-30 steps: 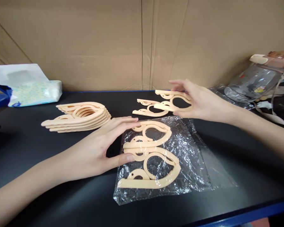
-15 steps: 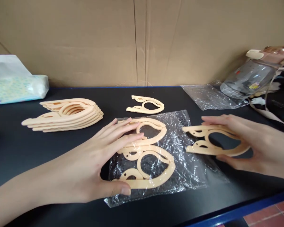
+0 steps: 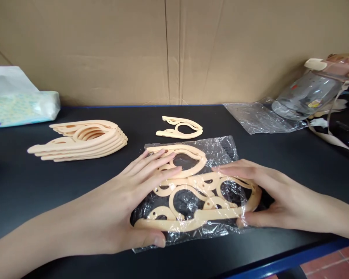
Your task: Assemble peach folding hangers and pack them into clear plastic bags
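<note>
A clear plastic bag lies on the black table with two peach plastic hangers inside it. My left hand lies on the bag's left end, fingers flat on the upper hanger and thumb at the near edge. My right hand grips a third peach hanger by its right end. That hanger sits partly inside the bag's right opening, overlapping the others.
A stack of several peach hangers lies at the left, and one single hanger behind the bag. A tissue pack sits far left. Another clear bag and a clear bottle lie at the right. A cardboard wall stands behind.
My right hand picked a hanger from the back, carried it near and right, then pushed it leftward into the bag. My left hand stayed on the bag.
</note>
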`<state>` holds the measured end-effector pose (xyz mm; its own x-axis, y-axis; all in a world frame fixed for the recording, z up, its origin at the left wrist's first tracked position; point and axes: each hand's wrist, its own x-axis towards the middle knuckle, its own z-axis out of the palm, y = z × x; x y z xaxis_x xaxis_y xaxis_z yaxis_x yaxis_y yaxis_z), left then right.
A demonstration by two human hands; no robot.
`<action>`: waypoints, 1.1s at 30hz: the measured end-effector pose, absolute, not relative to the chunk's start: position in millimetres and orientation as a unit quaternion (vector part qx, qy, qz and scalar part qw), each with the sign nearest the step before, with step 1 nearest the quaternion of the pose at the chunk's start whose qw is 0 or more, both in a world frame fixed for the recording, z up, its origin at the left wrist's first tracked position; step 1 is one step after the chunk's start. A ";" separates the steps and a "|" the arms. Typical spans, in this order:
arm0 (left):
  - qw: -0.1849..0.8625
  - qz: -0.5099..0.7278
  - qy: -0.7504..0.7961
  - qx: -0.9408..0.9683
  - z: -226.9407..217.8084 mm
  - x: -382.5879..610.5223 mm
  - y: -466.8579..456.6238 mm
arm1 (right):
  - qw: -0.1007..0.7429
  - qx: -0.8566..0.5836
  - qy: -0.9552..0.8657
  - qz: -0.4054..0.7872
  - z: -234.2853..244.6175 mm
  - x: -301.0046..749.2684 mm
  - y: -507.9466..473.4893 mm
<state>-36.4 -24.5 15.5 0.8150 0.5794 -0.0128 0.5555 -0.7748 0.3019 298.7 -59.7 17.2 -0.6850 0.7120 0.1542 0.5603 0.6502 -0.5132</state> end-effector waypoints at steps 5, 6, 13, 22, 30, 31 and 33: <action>0.135 0.066 0.341 0.928 11.8 -35.7 -31.4 | 0.152 -0.362 -0.897 0.205 21.5 301.8 -57.0; 0.133 0.066 0.343 0.927 11.2 -35.6 -32.4 | 0.140 -0.379 -0.894 0.193 24.4 305.1 -56.6; 0.141 0.079 0.344 0.925 11.1 -35.1 -33.4 | 0.083 -0.443 -0.876 0.173 30.7 321.5 -60.2; 0.145 0.087 0.339 0.926 10.0 -34.2 -32.5 | 0.152 -0.441 -0.858 0.216 27.6 304.7 -68.5; 0.148 0.086 0.334 0.927 10.9 -34.2 -33.1 | 0.193 -0.394 -0.863 0.251 14.4 290.2 -65.0; 0.149 0.087 0.334 0.927 11.0 -34.2 -33.1 | 0.190 -0.386 -0.864 0.263 14.9 289.5 -63.4; 0.150 0.089 0.331 0.927 11.1 -33.9 -33.2 | 0.180 -0.368 -0.865 0.288 16.6 288.6 -59.9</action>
<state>-33.9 -33.2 11.1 0.7652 0.6403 0.0665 0.5866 -0.7361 0.3376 288.6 -59.9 16.6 -0.6645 0.7405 0.1003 0.5322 0.5632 -0.6321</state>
